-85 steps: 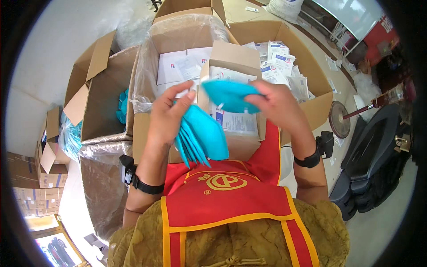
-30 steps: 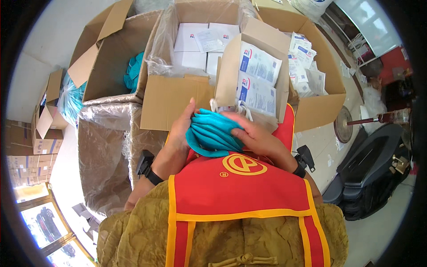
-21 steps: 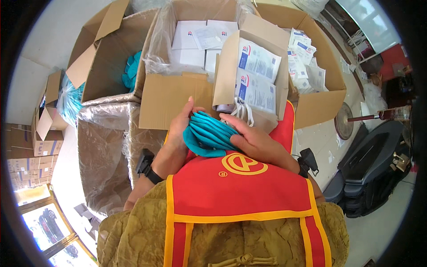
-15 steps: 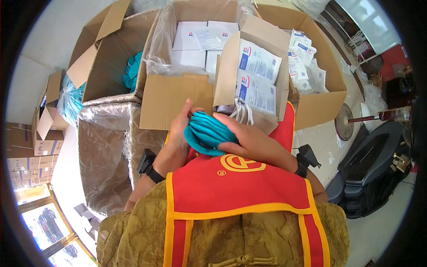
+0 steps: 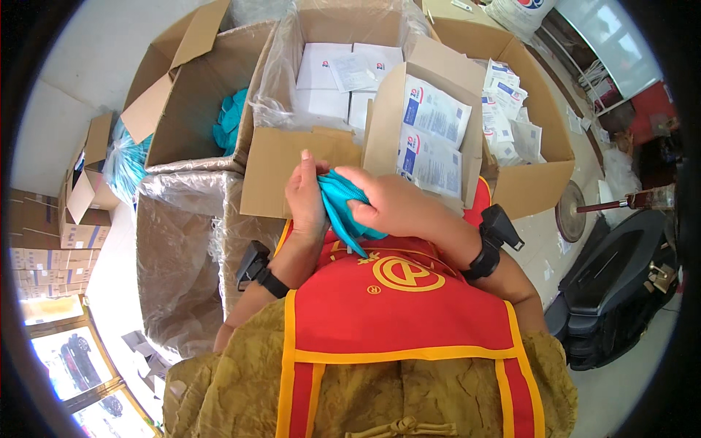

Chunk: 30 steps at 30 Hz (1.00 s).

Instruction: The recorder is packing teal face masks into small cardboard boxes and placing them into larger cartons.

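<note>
A bundle of folded teal fabric pieces (image 5: 337,198) is held in front of my red apron, between both hands. My left hand (image 5: 304,191) supports its left side, fingers pointing up and partly hidden behind it. My right hand (image 5: 378,198) is closed on the right side, with thumb and fingers pinching the cloth. The bundle's lower end hangs toward the apron. Just beyond my right hand stands a small open carton (image 5: 473,153) holding printed white packets (image 5: 432,142).
At the back, a plastic-lined carton (image 5: 349,25) holds white boxes. Another carton (image 5: 537,190) at right contains loose white packets. To the left are a carton (image 5: 201,95) with teal pieces and a plastic-lined one (image 5: 179,270). A black scooter seat (image 5: 610,263) is far right.
The bundle, fanned out broadly before, is now narrower and more upright, its lower end drooping. My right hand has risen and covers more of it. The view has shifted slightly.
</note>
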{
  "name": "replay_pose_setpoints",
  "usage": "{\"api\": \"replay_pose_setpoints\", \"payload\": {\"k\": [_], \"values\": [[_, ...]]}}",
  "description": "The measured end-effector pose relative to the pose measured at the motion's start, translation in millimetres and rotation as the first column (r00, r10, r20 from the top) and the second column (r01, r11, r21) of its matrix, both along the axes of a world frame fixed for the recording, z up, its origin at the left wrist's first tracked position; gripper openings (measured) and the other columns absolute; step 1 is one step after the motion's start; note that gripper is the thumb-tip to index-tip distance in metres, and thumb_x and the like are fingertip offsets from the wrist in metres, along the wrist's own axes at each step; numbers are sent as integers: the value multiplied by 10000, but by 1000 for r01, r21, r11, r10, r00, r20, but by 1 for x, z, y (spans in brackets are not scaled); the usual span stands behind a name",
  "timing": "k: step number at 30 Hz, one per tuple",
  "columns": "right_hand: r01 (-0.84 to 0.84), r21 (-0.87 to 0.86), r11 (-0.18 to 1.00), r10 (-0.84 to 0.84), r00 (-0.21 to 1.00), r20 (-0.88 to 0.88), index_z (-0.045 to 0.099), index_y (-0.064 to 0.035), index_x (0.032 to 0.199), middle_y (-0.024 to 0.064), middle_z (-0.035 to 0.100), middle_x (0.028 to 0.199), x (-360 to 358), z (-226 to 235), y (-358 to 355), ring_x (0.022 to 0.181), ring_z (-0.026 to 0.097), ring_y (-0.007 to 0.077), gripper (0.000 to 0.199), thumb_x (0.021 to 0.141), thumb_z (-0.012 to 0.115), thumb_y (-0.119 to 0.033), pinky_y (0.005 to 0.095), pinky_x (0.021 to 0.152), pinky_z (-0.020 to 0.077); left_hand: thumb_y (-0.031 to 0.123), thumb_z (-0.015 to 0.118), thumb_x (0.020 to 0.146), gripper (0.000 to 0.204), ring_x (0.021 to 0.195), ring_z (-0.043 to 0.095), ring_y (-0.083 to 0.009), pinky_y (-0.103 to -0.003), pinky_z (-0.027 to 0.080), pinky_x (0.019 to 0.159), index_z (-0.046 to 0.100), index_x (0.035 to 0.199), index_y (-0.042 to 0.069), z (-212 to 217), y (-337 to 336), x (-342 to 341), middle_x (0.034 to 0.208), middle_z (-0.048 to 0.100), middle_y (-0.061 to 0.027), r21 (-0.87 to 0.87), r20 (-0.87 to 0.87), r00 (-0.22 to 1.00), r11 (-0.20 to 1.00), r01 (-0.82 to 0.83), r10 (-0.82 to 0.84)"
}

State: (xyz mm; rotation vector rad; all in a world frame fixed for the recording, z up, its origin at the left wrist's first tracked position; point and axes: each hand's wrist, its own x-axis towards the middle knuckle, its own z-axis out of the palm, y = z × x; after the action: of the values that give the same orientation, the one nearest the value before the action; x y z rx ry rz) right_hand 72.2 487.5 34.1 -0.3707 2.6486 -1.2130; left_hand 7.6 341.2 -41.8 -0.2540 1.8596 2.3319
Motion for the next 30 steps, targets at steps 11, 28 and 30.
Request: {"api": "replay_pose_setpoints", "payload": {"k": [11,28,30], "values": [[13,-2,1000,-12,988,154,298,-10,1361,273,609,861,17,10,0,780,614,408,658,878,550,-378,426,690,475,354,524,937,452,603,502,-101,-244,421,575,627,721,-29,-6,12,-7,651,567,-39,-137,20,997,987,80,-78],[4,-585,811,113,980,163,383,-27,1347,121,506,1248,8,12,79,1136,487,205,604,802,579,-201,333,974,391,514,453,923,627,1157,470,-249,-374,399,976,412,1292,8,64,-3,13,1158,529,-138,485,14,773,680,549,-634],[-25,-597,802,157,973,171,379,-23,1345,134,498,1256,17,7,74,1145,485,214,599,809,577,-201,337,979,388,483,441,940,614,1128,491,-229,-368,401,972,382,1311,-1,61,-6,26,1174,516,-146,334,9,797,753,567,-604]]}}
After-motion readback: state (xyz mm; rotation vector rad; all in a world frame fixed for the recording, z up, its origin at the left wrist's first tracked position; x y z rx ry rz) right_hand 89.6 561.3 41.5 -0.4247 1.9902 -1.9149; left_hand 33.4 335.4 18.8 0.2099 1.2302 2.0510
